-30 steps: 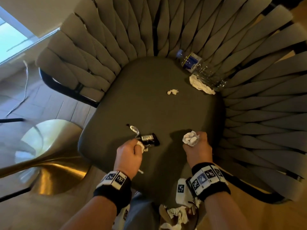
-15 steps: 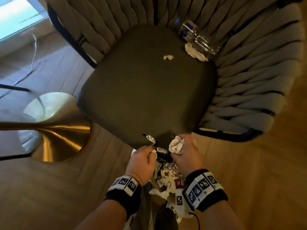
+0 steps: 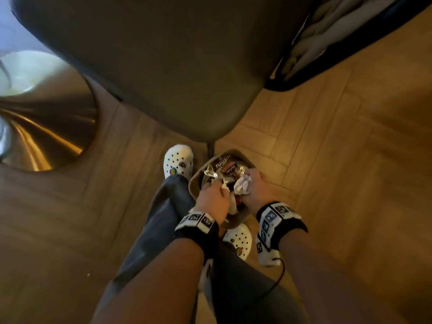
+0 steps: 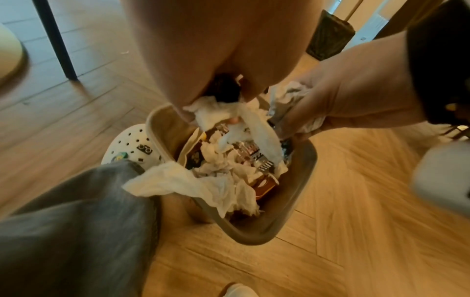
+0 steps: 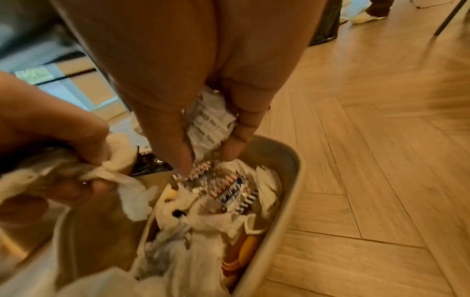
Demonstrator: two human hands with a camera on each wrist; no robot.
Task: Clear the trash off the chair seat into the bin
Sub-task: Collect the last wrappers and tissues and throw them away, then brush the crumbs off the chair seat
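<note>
The beige bin (image 3: 236, 152) stands on the floor between my feet, below the front edge of the grey chair seat (image 3: 163, 66), and it is full of tissues and wrappers. Both hands hover just over its mouth. My left hand (image 3: 219, 185) grips a white tissue (image 4: 223, 114) together with a dark wrapper (image 4: 223, 88). My right hand (image 3: 247, 183) grips a crumpled printed paper (image 5: 208, 120), with its fingertips just above the bin's contents. In the wrist views the bin rim (image 4: 300, 201) (image 5: 292, 160) sits directly under the hands. The rest of the seat is out of view.
A round brass table base (image 3: 46, 127) sits on the wooden floor at the left. My white clogs (image 3: 178, 160) (image 3: 238, 239) flank the bin. The chair's woven backrest (image 3: 311, 43) is at the upper right. One tissue (image 4: 178, 180) hangs over the bin's near rim.
Both hands carried their trash from the chair seat back over its front edge and down to the bin's mouth. The head view tipped down, so the bottle and scraps on the seat left the frame.
</note>
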